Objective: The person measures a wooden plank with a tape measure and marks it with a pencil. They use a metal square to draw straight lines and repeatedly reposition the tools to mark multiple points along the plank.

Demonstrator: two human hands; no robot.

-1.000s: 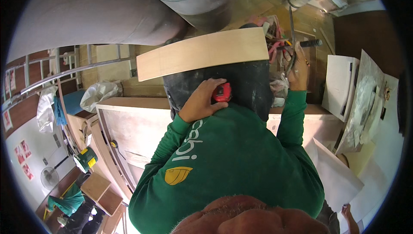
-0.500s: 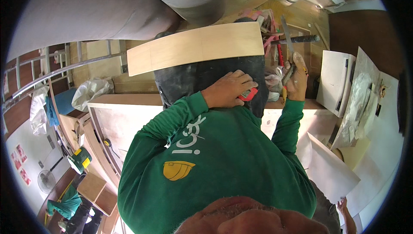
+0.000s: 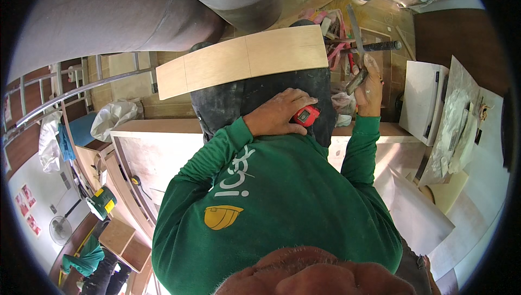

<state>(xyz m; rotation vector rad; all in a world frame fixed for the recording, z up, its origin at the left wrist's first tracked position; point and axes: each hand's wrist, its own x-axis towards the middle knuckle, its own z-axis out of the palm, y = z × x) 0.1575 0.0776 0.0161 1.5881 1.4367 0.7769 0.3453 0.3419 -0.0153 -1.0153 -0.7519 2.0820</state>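
Largest of the things in hand's reach, the pale wooden board lies across the thighs of the dark trousers, with two thin lines drawn across its face; neither hand touches it. It looks stiff, fairly light and smooth enough to slide on the cloth, so it is probably best taken by both long edges near the middle, or by its two short ends; its corners may chip if knocked. Next in size, the metal-bladed tool stands in the right hand, just beyond the board's right end, its flat blade pointing away from the person. It should feel rigid and weighted toward the thick grip, which is the place to hold it. The right fingers curl round that grip, though their tips are partly hidden. Smallest, the red tape measure sits over the lap in the left hand, pinched between the thumb and the bent fingers, which part only by its width; its case looks hard, compact and easy to grip by the sides.
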